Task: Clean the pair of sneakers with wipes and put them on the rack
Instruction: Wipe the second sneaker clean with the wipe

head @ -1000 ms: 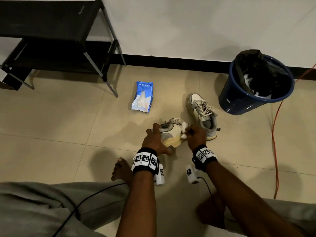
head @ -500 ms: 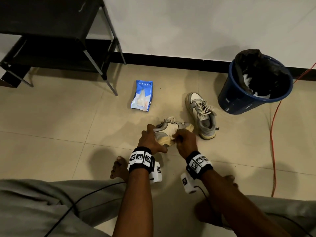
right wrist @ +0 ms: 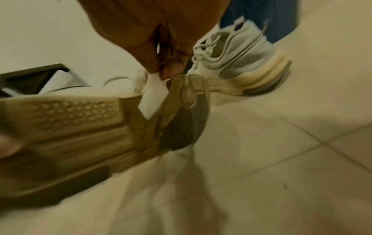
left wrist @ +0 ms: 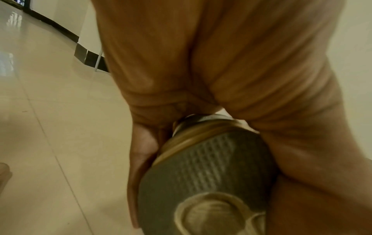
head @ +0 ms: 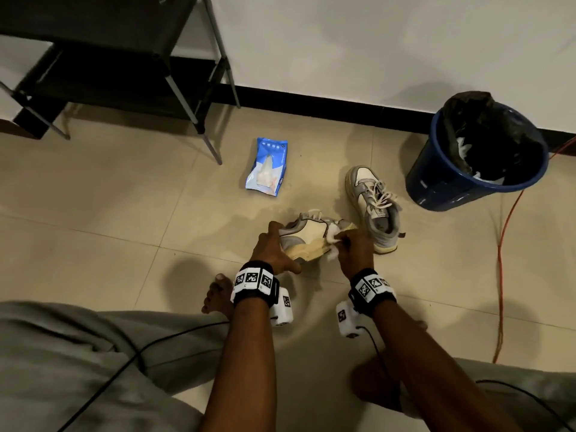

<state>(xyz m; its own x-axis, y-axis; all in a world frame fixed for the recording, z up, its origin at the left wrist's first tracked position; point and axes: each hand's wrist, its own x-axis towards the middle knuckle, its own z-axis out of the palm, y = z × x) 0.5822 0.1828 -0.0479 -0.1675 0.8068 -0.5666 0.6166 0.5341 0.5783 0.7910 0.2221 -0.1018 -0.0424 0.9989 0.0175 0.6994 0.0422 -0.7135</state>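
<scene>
Left hand (head: 274,249) grips grey-and-cream sneaker (head: 308,236) tipped sole-out at frame centre; right hand (head: 353,249) pinches white wipe (right wrist: 153,93) against its sole edge. Second matching sneaker (head: 375,205) on floor at 2 o'clock, black metal rack (head: 103,51) at 10 o'clock holds neither; cleaning midway

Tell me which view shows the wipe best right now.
The right wrist view: the wipe hangs white and close, pinched in the right hand against the sneaker sole. The head view shows only small white bits of it by the fingers. The left wrist view shows none.
</scene>
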